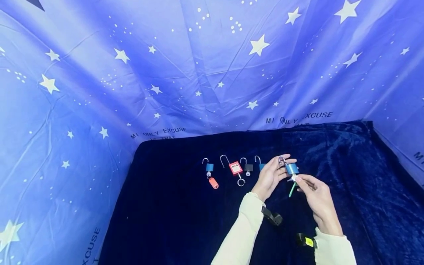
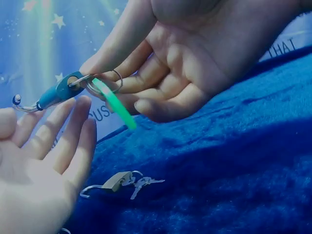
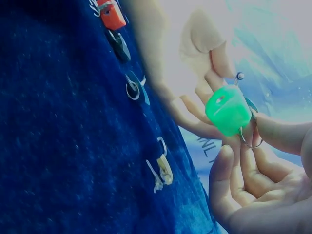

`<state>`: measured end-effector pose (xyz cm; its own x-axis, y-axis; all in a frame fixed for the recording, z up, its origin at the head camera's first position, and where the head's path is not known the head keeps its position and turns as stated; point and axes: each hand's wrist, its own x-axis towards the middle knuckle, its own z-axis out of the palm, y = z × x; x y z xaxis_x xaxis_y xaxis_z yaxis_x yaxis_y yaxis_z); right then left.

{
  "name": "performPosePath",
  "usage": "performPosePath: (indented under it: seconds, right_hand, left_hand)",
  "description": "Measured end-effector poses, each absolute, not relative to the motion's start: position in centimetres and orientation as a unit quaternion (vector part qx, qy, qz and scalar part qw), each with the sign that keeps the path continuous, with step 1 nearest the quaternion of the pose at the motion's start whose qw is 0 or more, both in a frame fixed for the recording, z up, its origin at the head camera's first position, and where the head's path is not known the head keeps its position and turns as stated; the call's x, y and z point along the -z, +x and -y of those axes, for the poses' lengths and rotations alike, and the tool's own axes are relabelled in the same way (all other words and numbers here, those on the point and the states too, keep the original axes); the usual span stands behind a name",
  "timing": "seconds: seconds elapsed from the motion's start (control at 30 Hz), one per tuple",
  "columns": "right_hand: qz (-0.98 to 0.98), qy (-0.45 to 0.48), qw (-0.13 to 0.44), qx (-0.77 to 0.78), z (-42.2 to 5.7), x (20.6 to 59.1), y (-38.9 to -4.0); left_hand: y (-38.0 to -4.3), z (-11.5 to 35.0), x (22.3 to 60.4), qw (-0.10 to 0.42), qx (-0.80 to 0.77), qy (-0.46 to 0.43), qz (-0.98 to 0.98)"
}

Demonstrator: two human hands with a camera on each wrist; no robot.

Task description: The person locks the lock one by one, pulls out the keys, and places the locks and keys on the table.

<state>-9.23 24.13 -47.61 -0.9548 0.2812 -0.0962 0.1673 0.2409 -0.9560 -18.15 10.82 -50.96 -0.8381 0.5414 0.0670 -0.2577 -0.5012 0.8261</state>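
A blue padlock [image 1: 292,169] is raised above the dark cloth, its shackle out of the body at one end. My right hand [image 1: 318,197] pinches the key [image 2: 79,82] that sits in the lock's bottom. From its ring hangs a bright green tag [image 3: 228,111], seen edge-on in the left wrist view. My left hand [image 1: 269,177] lies palm up beside the lock, with fingers extended behind and under it. In the left wrist view, the shackle passes close over these fingers [image 2: 58,131].
On the dark blue cloth [image 1: 185,224] lie a blue padlock [image 1: 209,167] with an orange tag [image 1: 213,183], a red padlock [image 1: 235,168], a black padlock [image 1: 248,168] and another blue padlock [image 1: 262,166]. A brass padlock [image 2: 117,181] with keys lies below my hands. A starry curtain [image 1: 205,73] rises behind.
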Motion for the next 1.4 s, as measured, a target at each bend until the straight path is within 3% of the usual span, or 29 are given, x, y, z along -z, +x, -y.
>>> performPosePath:
  seconds: [0.27, 0.8, 1.13, 1.4]
  right_hand:
    - [0.779, -0.140, 0.048, -0.610, -23.4, 47.8, -9.0]
    - [0.774, -0.098, 0.052, -0.623, -22.6, 48.4, -8.8]
    - [0.790, -0.111, -0.026, -0.602, -21.7, 48.2, -9.0]
    - [0.768, -0.082, -0.011, -0.635, -21.3, 48.1, -9.4]
  left_hand:
    - [-18.0, -10.6, 51.0, 0.250, -0.854, 0.168, -0.425]
    - [-18.0, -10.9, 50.8, 0.205, -0.844, 0.091, -0.487]
    - [-18.0, -10.8, 49.8, 0.194, -0.821, 0.117, -0.523]
    - [-18.6, -10.5, 49.1, 0.242, -0.810, 0.117, -0.522]
